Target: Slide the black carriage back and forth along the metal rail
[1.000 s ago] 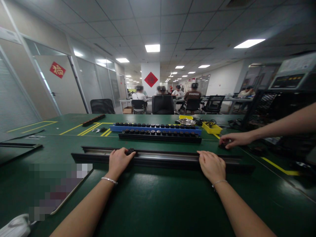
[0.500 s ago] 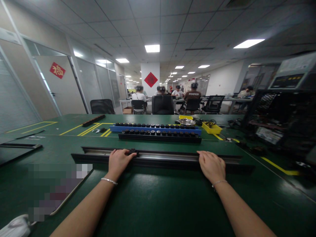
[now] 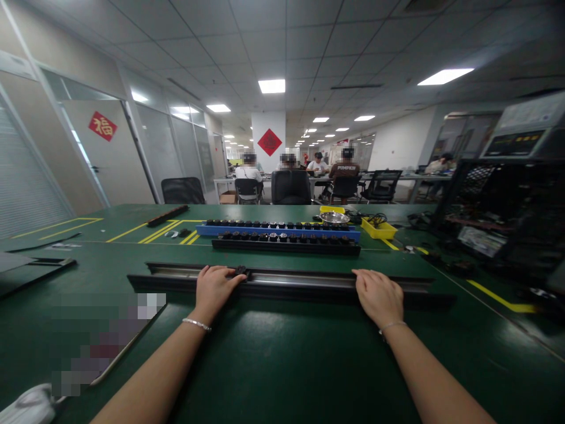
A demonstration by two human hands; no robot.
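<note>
Stretching left to right: black rail, left fingers pinching small black piece, right fingers atop, grip unclear.

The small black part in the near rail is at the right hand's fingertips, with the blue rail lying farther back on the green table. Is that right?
Not quite: the head view shows the small black part in the near rail at the left hand's fingertips. The blue rail does lie farther back on the green table.
</note>
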